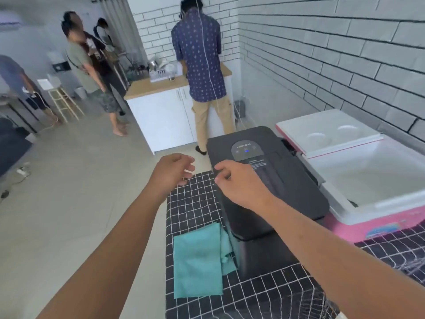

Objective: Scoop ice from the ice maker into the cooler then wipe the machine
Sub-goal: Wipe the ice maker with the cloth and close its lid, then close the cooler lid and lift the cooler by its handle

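A black ice maker (287,180) stands with its lid down on a table covered in a black-and-white checked cloth (195,208). To its right sits a pink-and-white cooler (368,210) with its lid (326,132) swung open toward the back; the inside looks white. A folded teal cloth (197,261) lies on the table to the left of the machine. My right hand (239,183) hovers over the left front of the lid, fingers loosely curled, holding nothing. My left hand (174,169) floats past the table's left edge, fingers relaxed and empty.
A person in a patterned blue shirt (200,58) stands at a white counter (165,107) straight ahead. Several other people stand at the back left near a stool (62,100). A brick wall (345,65) runs along the right. Bare floor lies to the left.
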`<state>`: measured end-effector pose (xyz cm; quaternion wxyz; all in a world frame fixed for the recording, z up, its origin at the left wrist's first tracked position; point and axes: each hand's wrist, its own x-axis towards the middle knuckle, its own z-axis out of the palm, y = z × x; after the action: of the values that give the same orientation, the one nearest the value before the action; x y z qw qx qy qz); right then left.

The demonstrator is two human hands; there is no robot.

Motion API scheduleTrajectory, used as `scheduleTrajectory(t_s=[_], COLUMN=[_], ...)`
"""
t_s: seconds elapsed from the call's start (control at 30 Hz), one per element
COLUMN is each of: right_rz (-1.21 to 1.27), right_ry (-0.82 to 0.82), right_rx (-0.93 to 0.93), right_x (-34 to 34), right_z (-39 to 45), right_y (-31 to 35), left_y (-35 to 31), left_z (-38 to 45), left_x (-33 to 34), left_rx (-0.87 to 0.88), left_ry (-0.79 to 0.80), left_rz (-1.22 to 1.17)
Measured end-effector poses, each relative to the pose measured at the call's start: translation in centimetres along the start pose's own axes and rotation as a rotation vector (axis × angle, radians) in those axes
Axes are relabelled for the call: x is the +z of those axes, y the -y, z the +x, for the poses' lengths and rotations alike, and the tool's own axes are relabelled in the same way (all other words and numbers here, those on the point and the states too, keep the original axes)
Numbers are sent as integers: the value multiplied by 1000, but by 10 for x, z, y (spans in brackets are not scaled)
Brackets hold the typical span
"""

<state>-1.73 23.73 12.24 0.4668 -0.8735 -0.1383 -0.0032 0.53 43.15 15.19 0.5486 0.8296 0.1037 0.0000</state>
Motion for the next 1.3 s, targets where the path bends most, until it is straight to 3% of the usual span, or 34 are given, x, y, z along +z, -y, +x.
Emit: scheduleTrajectory(t_s=[0.2, 0.5, 0.57, 0.7, 0.83, 1.0, 1.17, 1.3], right_rz=[-173, -316, -329, -319, -352, -397, -481, -257], right_ry=[-194, -331, -333, -328, -263, -177, -72, 87], right_rx=[51, 283, 297, 340, 317, 299, 392, 426], right_x=[-135, -291, -297, -343, -370, -389, -399, -401], right_z=[-3, -15, -15, 3, 31, 73, 113, 136], right_y=[-47, -197, -214, -273, -324, -374, -402, -411], left_y=[-83, -124, -117, -112, -99, -84, -80, -79], left_z=[2, 35, 44, 84, 116, 142, 163, 180], left_x=[110, 316, 323, 378, 411, 432, 442, 444], left_rx=[171, 51, 1, -59, -32, -181, -283, -264], left_ry=[157, 357, 363, 291, 107, -69, -46, -54], left_rz=[12, 27, 43, 96, 319, 450, 184, 141])
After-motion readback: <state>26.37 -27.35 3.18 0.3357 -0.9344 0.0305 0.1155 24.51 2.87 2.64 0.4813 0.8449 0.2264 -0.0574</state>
